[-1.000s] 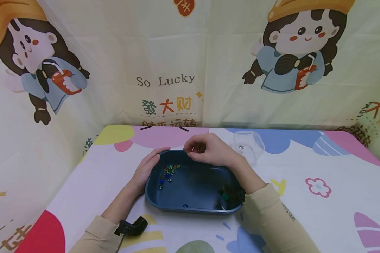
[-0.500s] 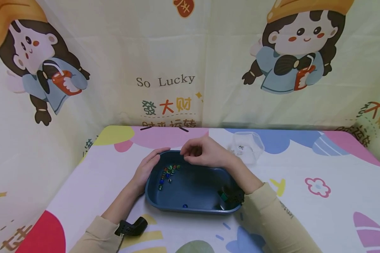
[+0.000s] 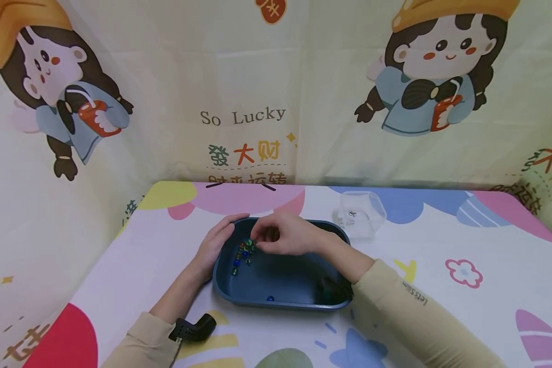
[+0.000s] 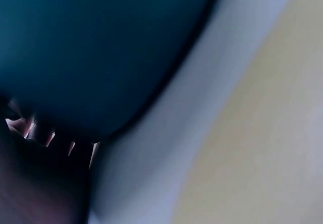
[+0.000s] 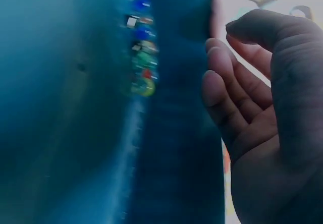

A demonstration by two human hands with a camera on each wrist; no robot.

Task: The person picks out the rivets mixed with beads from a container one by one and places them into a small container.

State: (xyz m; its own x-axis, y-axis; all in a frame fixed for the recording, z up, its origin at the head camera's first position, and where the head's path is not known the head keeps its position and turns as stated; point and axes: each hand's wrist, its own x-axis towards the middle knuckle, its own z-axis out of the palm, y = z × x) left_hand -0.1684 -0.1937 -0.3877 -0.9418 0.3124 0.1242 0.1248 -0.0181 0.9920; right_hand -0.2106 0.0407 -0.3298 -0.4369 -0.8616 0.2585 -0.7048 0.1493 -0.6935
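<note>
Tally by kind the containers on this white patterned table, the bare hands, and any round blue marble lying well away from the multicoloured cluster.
Dark blue rounded-rectangular tray: 1
Clear plastic box: 1
Bare left hand and bare right hand: 2
Lone round blue marble: 1
Total: 5

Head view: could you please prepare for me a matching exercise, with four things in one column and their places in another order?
Things
1. left hand
2. right hand
3. clear box
4. lone blue marble

Places
A. on the table, past the tray's far right corner
B. against the tray's left end
C. inside the tray, by its near wall
D. over the tray, beside the marble cluster

Pairs: 1-B; 2-D; 3-A; 4-C
</note>
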